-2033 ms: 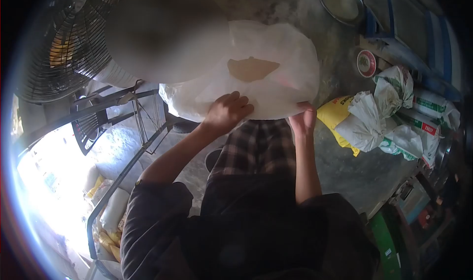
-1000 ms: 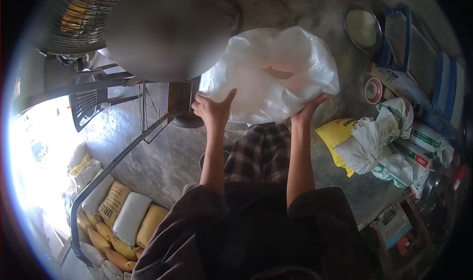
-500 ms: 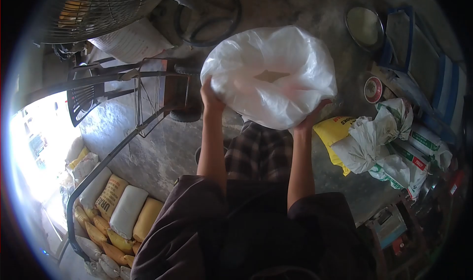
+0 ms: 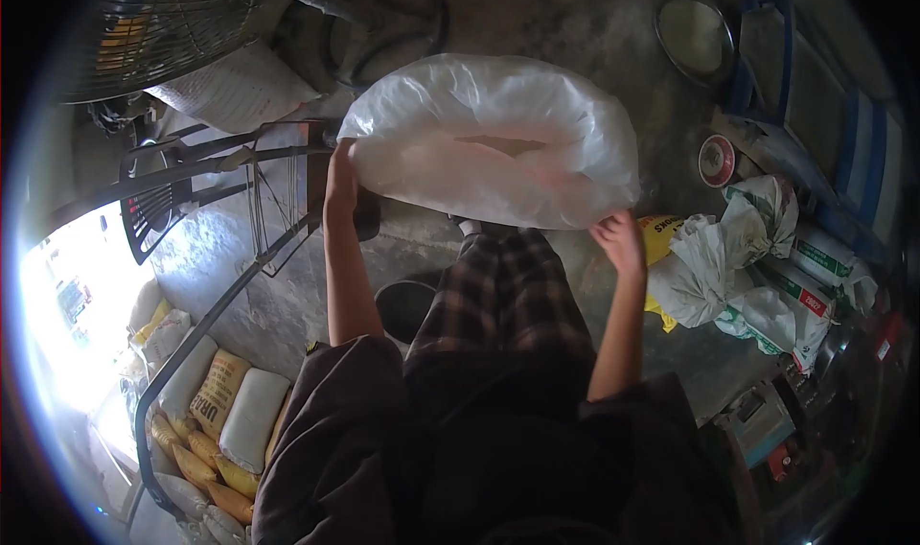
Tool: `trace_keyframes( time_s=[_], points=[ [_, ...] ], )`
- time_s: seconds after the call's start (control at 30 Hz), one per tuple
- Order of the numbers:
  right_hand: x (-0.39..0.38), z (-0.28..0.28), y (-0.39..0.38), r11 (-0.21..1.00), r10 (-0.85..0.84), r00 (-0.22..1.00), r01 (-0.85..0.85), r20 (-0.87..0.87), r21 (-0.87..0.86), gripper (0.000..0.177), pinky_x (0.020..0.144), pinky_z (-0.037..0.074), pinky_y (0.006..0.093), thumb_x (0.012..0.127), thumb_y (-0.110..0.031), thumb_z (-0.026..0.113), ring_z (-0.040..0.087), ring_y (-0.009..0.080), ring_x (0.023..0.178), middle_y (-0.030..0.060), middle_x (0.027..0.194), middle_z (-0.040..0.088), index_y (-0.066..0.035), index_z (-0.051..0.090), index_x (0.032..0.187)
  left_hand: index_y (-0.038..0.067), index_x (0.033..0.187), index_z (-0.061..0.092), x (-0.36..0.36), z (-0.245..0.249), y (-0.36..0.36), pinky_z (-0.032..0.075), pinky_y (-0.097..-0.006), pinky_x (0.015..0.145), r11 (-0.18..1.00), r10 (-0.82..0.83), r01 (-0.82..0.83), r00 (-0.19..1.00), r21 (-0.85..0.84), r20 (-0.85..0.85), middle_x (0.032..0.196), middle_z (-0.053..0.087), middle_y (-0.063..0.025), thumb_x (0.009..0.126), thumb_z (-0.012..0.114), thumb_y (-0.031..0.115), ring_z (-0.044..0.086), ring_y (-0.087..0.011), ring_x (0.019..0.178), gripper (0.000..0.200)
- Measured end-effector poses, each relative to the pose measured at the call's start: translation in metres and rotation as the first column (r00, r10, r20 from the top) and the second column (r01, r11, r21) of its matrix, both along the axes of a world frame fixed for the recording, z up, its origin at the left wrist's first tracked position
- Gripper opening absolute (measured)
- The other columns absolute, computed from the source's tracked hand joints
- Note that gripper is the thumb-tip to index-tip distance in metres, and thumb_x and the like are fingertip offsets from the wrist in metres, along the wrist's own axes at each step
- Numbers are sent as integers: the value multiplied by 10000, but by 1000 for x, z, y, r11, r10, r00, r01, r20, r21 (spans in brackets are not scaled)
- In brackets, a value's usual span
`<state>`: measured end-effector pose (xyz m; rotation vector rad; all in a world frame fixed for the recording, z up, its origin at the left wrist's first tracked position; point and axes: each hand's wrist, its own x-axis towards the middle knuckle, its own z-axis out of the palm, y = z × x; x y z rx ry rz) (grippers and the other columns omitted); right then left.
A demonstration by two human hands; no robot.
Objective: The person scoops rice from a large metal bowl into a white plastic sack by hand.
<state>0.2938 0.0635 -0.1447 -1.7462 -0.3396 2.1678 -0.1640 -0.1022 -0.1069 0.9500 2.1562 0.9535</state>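
A large translucent white plastic bag [image 4: 431, 166] is spread wide in front of me, its mouth stretched sideways with a narrow dark gap near the middle. At its left edge, my left hand [image 4: 342, 169] is closed on the plastic, with most of the fingers hidden. My right hand [image 4: 621, 242] pinches the lower right edge, fingers curled against the thin film. Below the bag are my checked trousers and the floor.
A hand trolley [image 4: 206, 320] stands at left, with stacked sacks [image 4: 254, 420] beyond its frame. A fan [image 4: 172, 32] is at upper left. Right of me are tied white sacks [image 4: 714, 267], a round basin [image 4: 725, 66] and a blue-framed platform [image 4: 815, 114]. A dark bucket [image 4: 402, 310] sits near my legs.
My hands have moved farther apart, stretching the bag wider and flatter. The left hand went left and slightly up; the right hand shifted right and now shows its fingers at the edge.
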Motion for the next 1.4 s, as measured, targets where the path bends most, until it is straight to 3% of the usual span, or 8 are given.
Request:
trace_keyframes(
  time_s=[0.1,0.33,0.57,0.93,1.0,1.1,1.33,1.4],
  points=[
    [18,20,43,889,-202,877,-22,436,457,490,829,439,327,857,-334,612,580,209,913,95,1013,573,-37,475,1222,-65,1262,413,-7,-8,0,466,-328,872,729,669,-617,733,-296,119,1090,578,-208,658,765,466,591,-257,939,877],
    [-155,112,64,-174,-39,458,-878,888,446,884,1041,250,556,645,-291,798,338,403,1277,252,1357,356,-102,344,1380,-47,1419,-92,132,49,86,398,-429,994,594,665,-699,705,-398,-246,1260,405,-373,559,838,492,473,-402,1180,1378],
    [-250,50,74,-527,-207,424,-808,882,265,936,1066,184,604,668,-317,786,463,375,1198,234,1160,541,-152,281,1438,-63,1101,553,104,-10,35,480,-342,771,731,670,-681,704,-45,234,919,637,-131,701,716,127,615,-239,833,473],
    [-191,-16,150,132,785,341,-908,517,397,527,810,499,344,810,-309,713,633,229,924,95,1035,650,31,547,1177,-9,1188,571,48,-120,-79,463,-354,913,992,-123,41,572,121,811,1196,581,-104,757,621,3,551,-224,1107,434],
    [-176,2,155,453,843,391,-886,-369,96,483,787,510,294,816,-247,713,636,178,912,82,1020,650,23,547,1182,-15,1272,482,53,-102,-70,457,-381,932,983,-13,-182,-113,-8,993,1183,588,-127,727,624,53,574,-255,1076,567],
    [-152,-47,132,622,753,582,-782,-307,41,442,767,519,292,806,-267,721,634,140,863,65,998,660,-26,588,1152,-45,1296,423,49,-158,-99,475,-396,919,964,-53,-265,-181,3,982,1163,590,-163,649,687,189,602,-284,1025,737],
    [-149,-57,105,604,719,619,-782,-318,-155,532,824,487,321,806,-456,681,624,179,892,67,995,659,-37,602,1124,-45,1235,473,87,-143,-121,477,-390,914,765,366,-530,-108,-365,924,1156,584,-164,746,644,227,585,-304,1031,585],
    [-136,-48,115,529,846,531,-847,40,56,640,862,475,317,803,-557,628,607,186,968,113,1089,627,-11,584,1133,-30,1244,473,82,-104,-111,468,-376,910,972,234,-163,689,-169,686,1186,565,-165,774,575,139,574,-297,1047,510]
  ],
)
